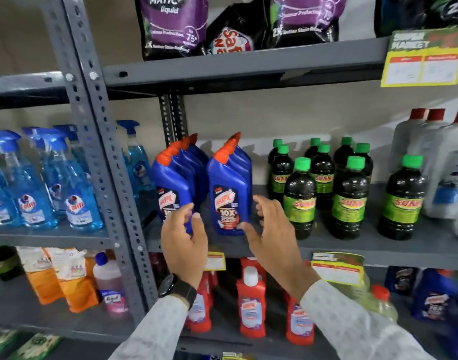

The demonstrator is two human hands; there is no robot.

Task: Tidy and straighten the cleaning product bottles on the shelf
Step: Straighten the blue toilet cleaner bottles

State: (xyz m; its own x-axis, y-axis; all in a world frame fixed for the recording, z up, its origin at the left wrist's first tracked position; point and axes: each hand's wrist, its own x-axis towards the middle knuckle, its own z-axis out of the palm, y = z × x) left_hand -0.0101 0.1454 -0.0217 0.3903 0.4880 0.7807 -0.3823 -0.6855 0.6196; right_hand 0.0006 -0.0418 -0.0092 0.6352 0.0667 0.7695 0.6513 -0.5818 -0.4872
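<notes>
Two rows of blue toilet-cleaner bottles with orange caps stand on the grey middle shelf (352, 246). The left row's front bottle (170, 188) stands behind my left hand (185, 245), whose thumb and fingers curl around its lower front corner. The right row's front bottle (230, 196) stands upright between my hands. My right hand (272, 235) is spread open beside its right edge, thumb near its base; whether it touches is unclear. Dark bottles with green caps (299, 201) stand in loose rows further right.
Blue spray bottles (79, 201) fill the neighbouring bay left of the perforated grey upright (103, 162). White jugs with red caps (441, 167) stand far right. Purple pouches (174, 24) sit on the shelf above, red bottles (250, 302) below. Yellow price tags (422, 64) hang off the shelf edges.
</notes>
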